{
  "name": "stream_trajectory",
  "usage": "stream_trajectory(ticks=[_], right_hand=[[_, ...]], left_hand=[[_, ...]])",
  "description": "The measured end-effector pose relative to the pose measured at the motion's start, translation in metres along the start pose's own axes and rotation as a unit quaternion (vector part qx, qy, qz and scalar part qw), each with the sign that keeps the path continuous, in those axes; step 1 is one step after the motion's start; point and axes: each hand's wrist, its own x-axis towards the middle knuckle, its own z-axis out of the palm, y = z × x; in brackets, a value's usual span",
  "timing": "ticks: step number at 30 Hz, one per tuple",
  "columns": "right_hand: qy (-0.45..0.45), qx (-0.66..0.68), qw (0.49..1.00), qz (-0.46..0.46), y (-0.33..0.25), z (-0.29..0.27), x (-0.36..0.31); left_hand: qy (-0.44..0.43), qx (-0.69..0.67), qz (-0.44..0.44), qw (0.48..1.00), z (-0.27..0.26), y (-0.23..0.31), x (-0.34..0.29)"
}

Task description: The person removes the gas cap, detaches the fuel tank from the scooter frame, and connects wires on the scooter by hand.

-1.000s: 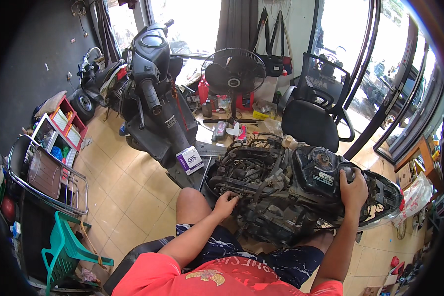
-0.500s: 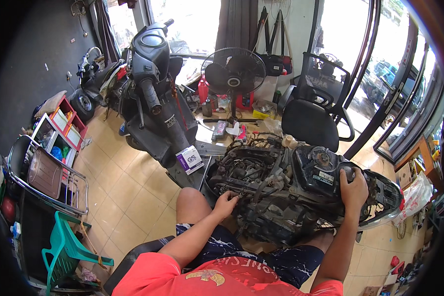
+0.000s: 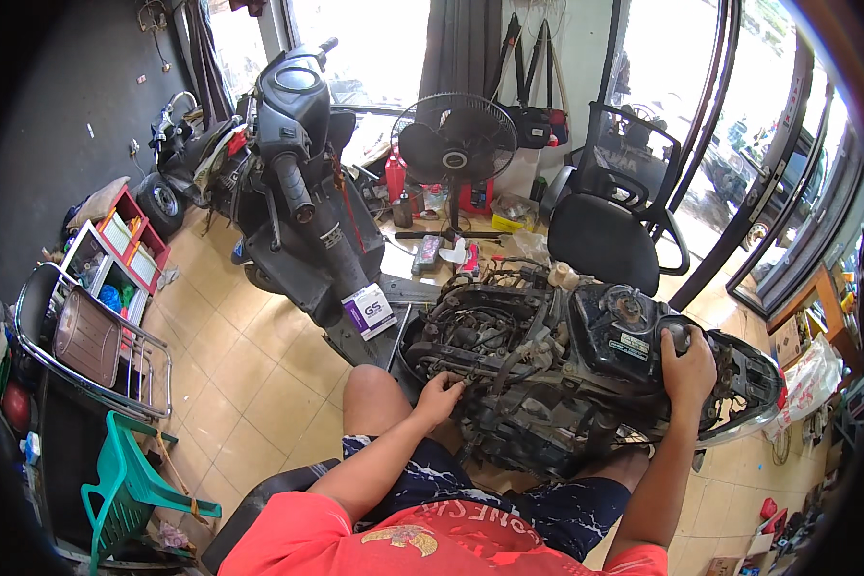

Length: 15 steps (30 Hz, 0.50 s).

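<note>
In front of me lies a stripped scooter frame (image 3: 509,384) with its engine parts and wiring bare. My left hand (image 3: 440,398) is at its near left side, fingers bent together against the frame edge; what they pinch, if anything, is too small to make out. On the right, my right hand (image 3: 689,370) is closed round a dark rounded cap-like piece (image 3: 676,335) at the side of the black tank (image 3: 616,331). A round fitting (image 3: 628,305) shows on top of that tank.
A dark scooter (image 3: 298,182) stands front left, with a white and purple box (image 3: 369,312) on its footboard. Behind are a fan (image 3: 454,154) and a black office chair (image 3: 610,230). A green plastic chair (image 3: 139,475) and a folding chair (image 3: 91,336) stand left.
</note>
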Motion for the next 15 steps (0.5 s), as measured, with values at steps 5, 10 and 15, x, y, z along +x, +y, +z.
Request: stream_trajectory(ticks=[5, 10, 15], right_hand=[[0.004, -0.004, 1.0, -0.002, 0.0007, 0.002, 0.0005], [0.002, -0.007, 1.0, 0.003, -0.0017, -0.0008, -0.001], [0.005, 0.001, 1.0, 0.002, -0.001, -0.0003, -0.0011]], left_hand=[[0.002, -0.016, -0.001, 1.0, -0.0006, -0.0013, 0.0004], [0.003, -0.011, -0.007, 1.0, -0.0001, 0.0005, -0.0002], [0.001, -0.015, -0.011, 1.0, -0.0007, -0.0035, 0.0016]])
